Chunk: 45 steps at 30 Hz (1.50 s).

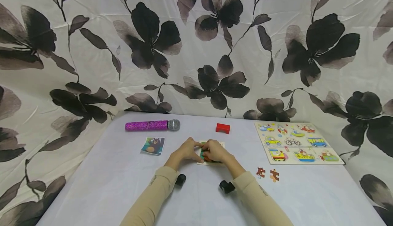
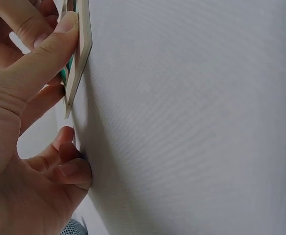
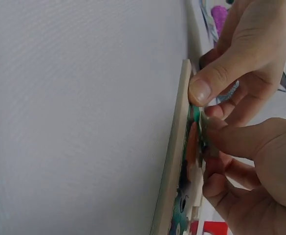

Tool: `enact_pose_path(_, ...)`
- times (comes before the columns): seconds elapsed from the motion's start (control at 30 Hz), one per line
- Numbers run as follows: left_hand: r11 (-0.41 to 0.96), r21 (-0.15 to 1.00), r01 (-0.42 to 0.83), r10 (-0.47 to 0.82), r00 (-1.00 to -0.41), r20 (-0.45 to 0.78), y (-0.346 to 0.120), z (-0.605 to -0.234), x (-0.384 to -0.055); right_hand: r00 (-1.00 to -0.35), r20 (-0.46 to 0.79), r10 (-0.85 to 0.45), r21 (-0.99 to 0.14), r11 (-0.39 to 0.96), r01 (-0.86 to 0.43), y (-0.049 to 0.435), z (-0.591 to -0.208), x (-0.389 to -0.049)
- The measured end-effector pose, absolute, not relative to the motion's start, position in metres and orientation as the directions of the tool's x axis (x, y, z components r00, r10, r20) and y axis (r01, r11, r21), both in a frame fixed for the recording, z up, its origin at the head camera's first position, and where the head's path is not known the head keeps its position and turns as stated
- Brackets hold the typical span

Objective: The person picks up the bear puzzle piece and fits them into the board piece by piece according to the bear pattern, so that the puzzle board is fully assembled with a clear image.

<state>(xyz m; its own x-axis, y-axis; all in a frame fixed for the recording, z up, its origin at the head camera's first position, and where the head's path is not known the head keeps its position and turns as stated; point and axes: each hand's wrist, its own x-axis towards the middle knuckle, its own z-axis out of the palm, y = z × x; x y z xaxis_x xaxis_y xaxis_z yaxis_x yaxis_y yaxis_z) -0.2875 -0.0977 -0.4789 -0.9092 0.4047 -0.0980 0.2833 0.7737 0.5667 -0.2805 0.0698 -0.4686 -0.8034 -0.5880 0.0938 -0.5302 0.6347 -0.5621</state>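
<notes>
A small wooden jigsaw board (image 1: pixel 212 164) with a light frame lies on the table, partly covered by both hands. My left hand (image 1: pixel 185 150) grips its left side, the thumb on the frame (image 2: pixel 85 29) in the left wrist view. Over the board, my right hand (image 1: pixel 216 151) pinches a greenish jigsaw piece (image 3: pixel 203 126) between thumb and fingers. That piece stands tilted at the picture's edge, beside the left thumb. Two loose brown jigsaw pieces, one darker (image 1: pixel 260 172) and one lighter (image 1: pixel 274 175), lie to the right.
A picture card (image 1: pixel 153 146) with a bear lies left of the hands. Behind it is a glittery purple microphone (image 1: pixel 147 126). A red block (image 1: pixel 222 128) sits beyond the board. At right lies a vehicle puzzle board (image 1: pixel 290 147). Floral cloth (image 1: pixel 184 110) hangs behind the table.
</notes>
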Motion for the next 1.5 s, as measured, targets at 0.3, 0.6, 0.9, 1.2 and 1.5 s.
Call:
enact_pose_path(0.3,0.786,0.556,0.268,0.395,-0.911,-0.12,-0.098,-0.477,-0.288,-0.82,0.129,-0.558,-0.54,0.654,-0.53,0.066,-0.47,-0.28)
enact_pose_path(0.6,0.786,0.555,0.274,0.397,-0.911,-0.112,-0.097,-0.477,-0.287,-0.852,0.093,-0.515,-0.512,0.709,-0.485,0.066,-0.472,-0.28)
enact_pose_path(0.9,0.788,0.544,0.288,0.403,-0.91,-0.101,-0.094,-0.479,-0.288,-0.881,0.174,-0.441,-0.51,0.725,-0.463,0.071,-0.483,-0.278)
enact_pose_path(1.2,0.796,0.531,0.29,0.407,-0.906,-0.115,-0.093,-0.479,-0.288,-0.781,0.215,-0.586,-0.326,0.711,-0.623,0.081,-0.48,-0.262)
enact_pose_path(1.5,0.801,0.527,0.284,0.397,-0.911,-0.112,-0.094,-0.478,-0.288,-0.805,0.077,-0.589,-0.331,0.746,-0.578,0.088,-0.471,-0.254)
